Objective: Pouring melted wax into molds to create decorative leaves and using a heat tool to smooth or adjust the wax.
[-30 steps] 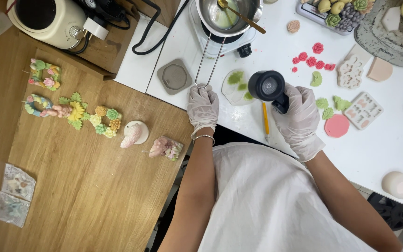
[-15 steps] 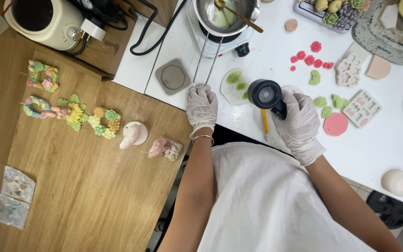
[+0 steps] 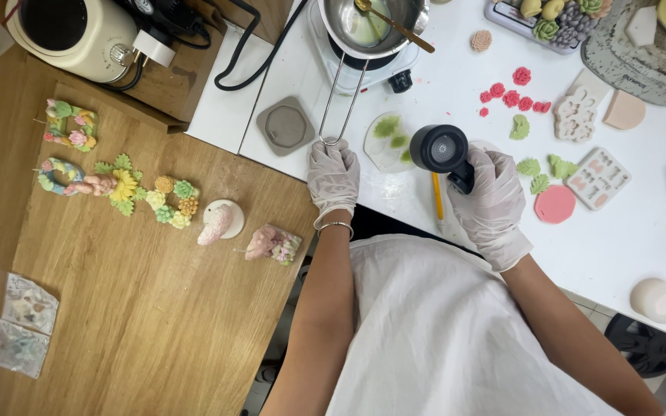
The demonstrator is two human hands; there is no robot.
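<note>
The left hand (image 3: 333, 173) still grips the pot handle (image 3: 342, 100) at the white table's (image 3: 626, 254) near edge. The right hand (image 3: 493, 196), fingers clenched round the heat gun (image 3: 442, 150), has swung it left over the green-smeared mould (image 3: 388, 142), so heating there seems underway.

The gloved left hand (image 3: 333, 176) grips the end of the wire handle (image 3: 342, 100) of a small steel pot (image 3: 371, 27) that sits on a white hotplate (image 3: 395, 73) at top centre; the gloved right hand (image 3: 493, 202) holds a black heat gun (image 3: 442, 152), its round nozzle facing up, just beside a clear mould (image 3: 389, 142) with green patches; a yellow pencil (image 3: 438, 202) lies below it; red wax flowers (image 3: 509, 94) dot the white table (image 3: 626, 239) at upper right.
</note>
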